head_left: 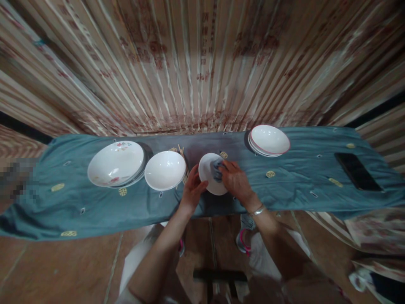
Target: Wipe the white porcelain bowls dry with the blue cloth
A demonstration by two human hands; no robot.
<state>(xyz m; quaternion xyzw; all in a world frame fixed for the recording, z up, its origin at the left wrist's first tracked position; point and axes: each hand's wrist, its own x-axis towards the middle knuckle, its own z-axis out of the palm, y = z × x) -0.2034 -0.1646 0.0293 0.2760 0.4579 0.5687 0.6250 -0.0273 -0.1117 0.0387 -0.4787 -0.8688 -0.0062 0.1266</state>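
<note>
A small white bowl [207, 171] is over the middle of the table, with my left hand [193, 188] gripping its left rim, thumb toward the inside. My right hand [236, 179] presses a bunched grey-blue cloth [217, 169] against the bowl's inner right side. Just left of my left hand stands a stack of white bowls [165, 170], and several wooden chopsticks [181, 150] lie partly hidden behind it. Farther left is a stack of large white dishes [115, 164] with a floral pattern. Red-rimmed white bowls [270, 140] are stacked beyond my right hand.
A dark phone [357, 171] lies at the right of the long table, which is covered by a teal cloth [294, 185] with yellow motifs. Pleated printed curtains [202, 84] hang along the far edge. A blurred patch shows at the far left.
</note>
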